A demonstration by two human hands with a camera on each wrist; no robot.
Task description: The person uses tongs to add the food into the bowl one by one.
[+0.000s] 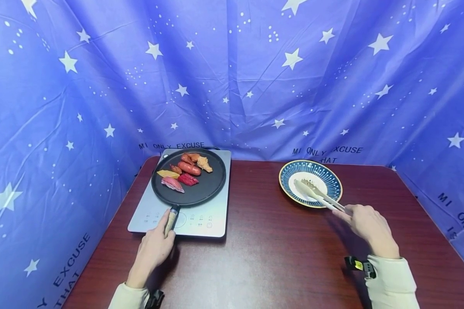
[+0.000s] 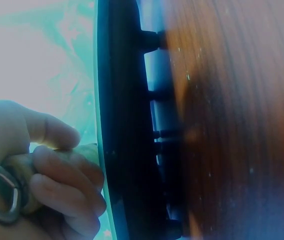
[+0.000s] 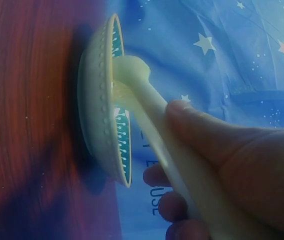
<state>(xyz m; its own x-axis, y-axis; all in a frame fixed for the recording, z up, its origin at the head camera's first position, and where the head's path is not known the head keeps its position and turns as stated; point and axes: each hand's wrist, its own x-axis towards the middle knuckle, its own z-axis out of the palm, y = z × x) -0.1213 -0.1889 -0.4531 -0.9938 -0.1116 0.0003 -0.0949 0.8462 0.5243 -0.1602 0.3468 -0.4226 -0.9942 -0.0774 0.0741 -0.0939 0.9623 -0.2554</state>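
In the head view, my left hand (image 1: 156, 244) grips the wood-coloured handle (image 1: 170, 222) of a round black frying pan (image 1: 209, 189). The left wrist view shows fingers curled around that handle, with a metal ring (image 2: 1, 194) at its end. Food lies in the pan's left and upper part: a sausage (image 1: 189, 168), a red piece (image 1: 188, 179), a yellow piece (image 1: 168, 174), a pink-and-white slice (image 1: 172, 185) and a fried, breaded piece (image 1: 204, 164). My right hand (image 1: 369, 225) holds pale tongs (image 1: 303, 187), their tips inside a blue-patterned plate (image 1: 285, 187). Whether they pinch something brownish is unclear.
Beneath the pan is a silver induction cooktop (image 1: 154, 214) with touch controls, at the table's left. The dark red wooden table (image 1: 263, 240) lies between cooktop and plate. A blue star-print curtain (image 1: 232, 86) encloses the back and sides.
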